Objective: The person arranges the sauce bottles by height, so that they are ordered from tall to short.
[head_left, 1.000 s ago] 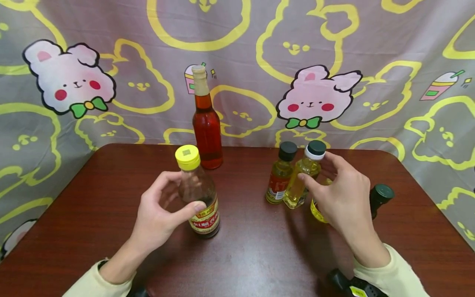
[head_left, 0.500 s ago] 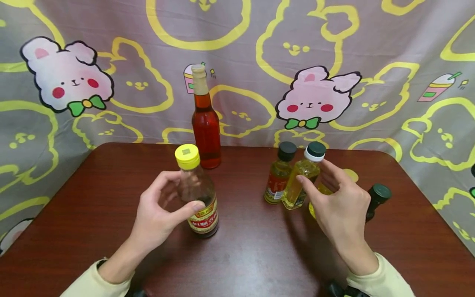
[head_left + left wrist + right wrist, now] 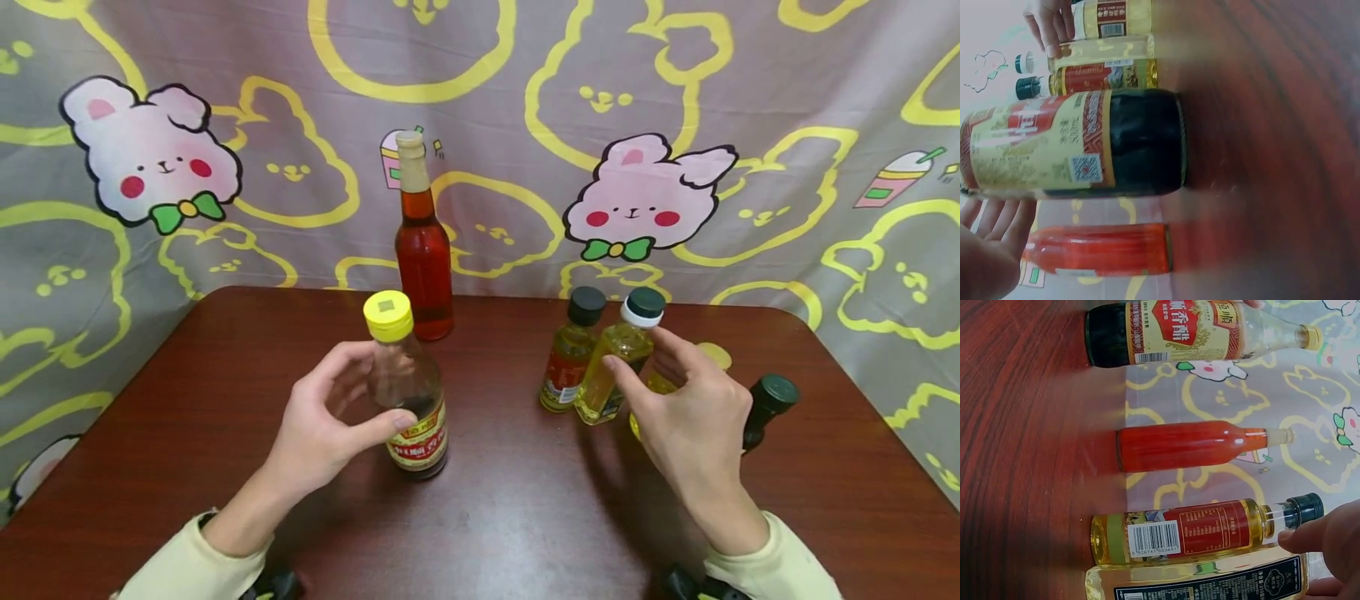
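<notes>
Little has changed, so both holds look settled: our left hand (image 3: pixel 318 433) grasps a yellow-capped clear-glass bottle of dark liquid (image 3: pixel 408 379), our right hand (image 3: pixel 697 421) a square yellowish glass bottle (image 3: pixel 600 387). Six bottles altogether: beyond the left fingers, one tall red glass bottle (image 3: pixel 425 262); beside the right fingertips, one black-capped, red-labelled bottle (image 3: pixel 566 367); behind them, one yellow-capped bottle (image 3: pixel 714 357); past the knuckles, one green-capped dark bottle (image 3: pixel 775 393).

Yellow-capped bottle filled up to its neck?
No, the yellow-capped bottle is see-through below its neck, with dark liquid only lower down.
</notes>
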{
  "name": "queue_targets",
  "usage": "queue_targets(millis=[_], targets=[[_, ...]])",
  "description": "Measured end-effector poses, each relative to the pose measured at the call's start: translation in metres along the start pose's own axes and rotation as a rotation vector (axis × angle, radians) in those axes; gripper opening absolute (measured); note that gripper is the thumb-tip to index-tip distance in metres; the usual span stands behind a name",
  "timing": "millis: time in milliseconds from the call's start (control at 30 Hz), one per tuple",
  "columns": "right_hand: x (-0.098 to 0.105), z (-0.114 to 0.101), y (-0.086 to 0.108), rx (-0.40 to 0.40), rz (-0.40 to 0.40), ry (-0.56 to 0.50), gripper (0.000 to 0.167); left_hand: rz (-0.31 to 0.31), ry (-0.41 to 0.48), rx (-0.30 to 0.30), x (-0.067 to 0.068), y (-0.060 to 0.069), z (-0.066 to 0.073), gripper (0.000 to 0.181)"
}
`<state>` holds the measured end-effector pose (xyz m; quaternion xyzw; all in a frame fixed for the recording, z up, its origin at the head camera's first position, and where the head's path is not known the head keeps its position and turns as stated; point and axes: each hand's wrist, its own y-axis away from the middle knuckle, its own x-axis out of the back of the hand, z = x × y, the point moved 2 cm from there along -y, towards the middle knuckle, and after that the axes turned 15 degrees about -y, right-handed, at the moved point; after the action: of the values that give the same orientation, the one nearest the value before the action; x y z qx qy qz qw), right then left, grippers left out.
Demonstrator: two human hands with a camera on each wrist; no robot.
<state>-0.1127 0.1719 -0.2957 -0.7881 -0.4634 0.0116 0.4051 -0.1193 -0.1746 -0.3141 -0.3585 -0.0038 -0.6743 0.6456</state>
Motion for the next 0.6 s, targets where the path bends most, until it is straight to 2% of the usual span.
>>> queue_targets(millis=[200,300,433,600], targets=[[-0.0001,0.0009,-0.0007,-0.002,-0.003,-0.004,0.055,-0.124,-0.068,-0.009,0.0075,-0.0042,-0.0042,0.065],[0.0000,0.0009,-0.0008,-0.006,-0.001,-0.002,0.055,-0.163,-0.087,-0.020,0.0077,-0.0058,-0.0068,0.068],[0.0008,0.0011,-0.0004,-0.016,0.002,-0.001,0.055,-0.153,-0.087,-0.051,0.0050,-0.0061,-0.0079,0.067],[0.0004,0.0009,-0.0009,-0.035,-0.008,-0.008,0.054,-0.066,-0.084,-0.052,0.0023,-0.0039,-0.0059,0.066]])
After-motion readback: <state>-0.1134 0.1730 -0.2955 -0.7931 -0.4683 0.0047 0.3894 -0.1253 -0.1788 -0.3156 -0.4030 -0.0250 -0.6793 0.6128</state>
